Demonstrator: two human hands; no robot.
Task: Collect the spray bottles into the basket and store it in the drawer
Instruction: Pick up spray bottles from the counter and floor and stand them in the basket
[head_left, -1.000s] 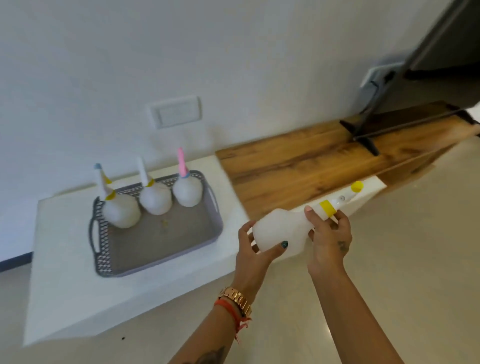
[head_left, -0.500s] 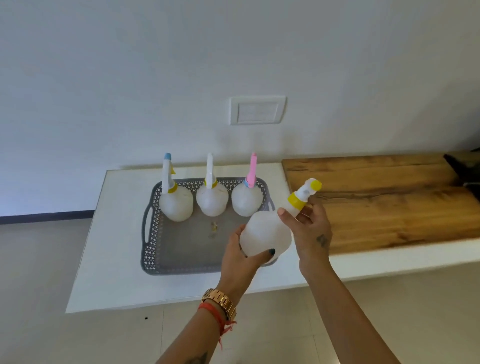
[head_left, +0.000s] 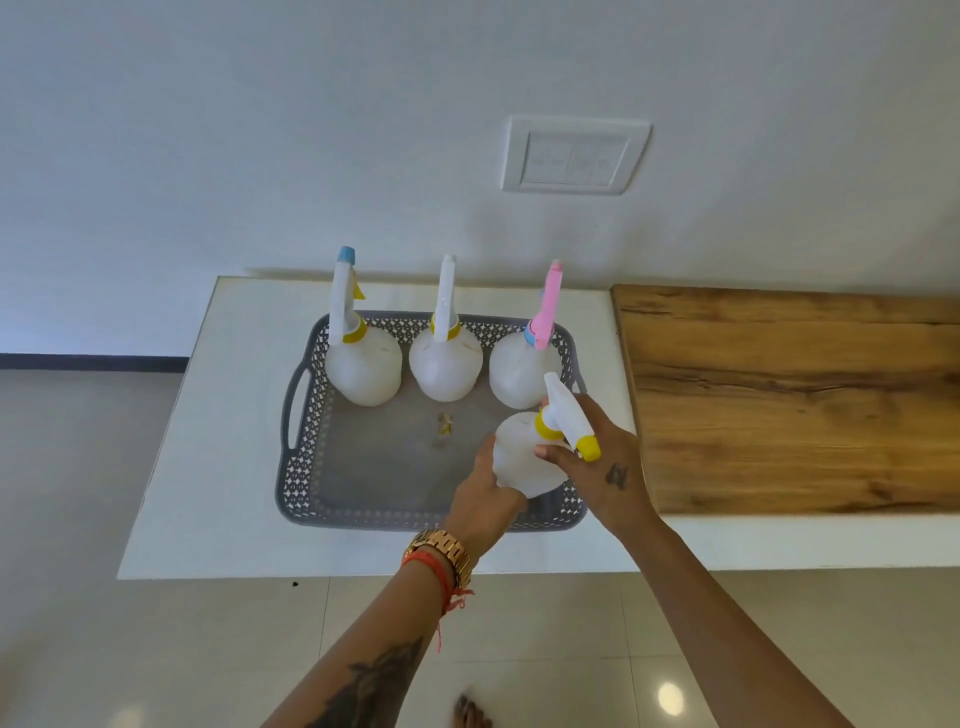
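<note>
A grey perforated basket (head_left: 301, 415) sits on the white counter (head_left: 208, 441). Along its far side stand three white spray bottles: one with a blue nozzle tip (head_left: 363, 364), one with a white sprayer (head_left: 442, 364) and one with a pink sprayer (head_left: 519, 371). A fourth white bottle with a yellow collar and tip (head_left: 519, 457) is held over the basket's near right corner. My left hand (head_left: 483, 499) grips its round body from below. My right hand (head_left: 602, 467) holds its neck and sprayer head.
A wooden counter top (head_left: 789, 405) adjoins the white counter on the right. A wall switch plate (head_left: 574, 156) is above on the white wall. Small yellowish scraps (head_left: 444, 423) lie on the basket floor. Tiled floor and my foot (head_left: 470, 714) are below.
Both hands carried the yellow-tipped bottle from over the wooden top leftward into the basket's near right corner. The view swung to centre on the basket.
</note>
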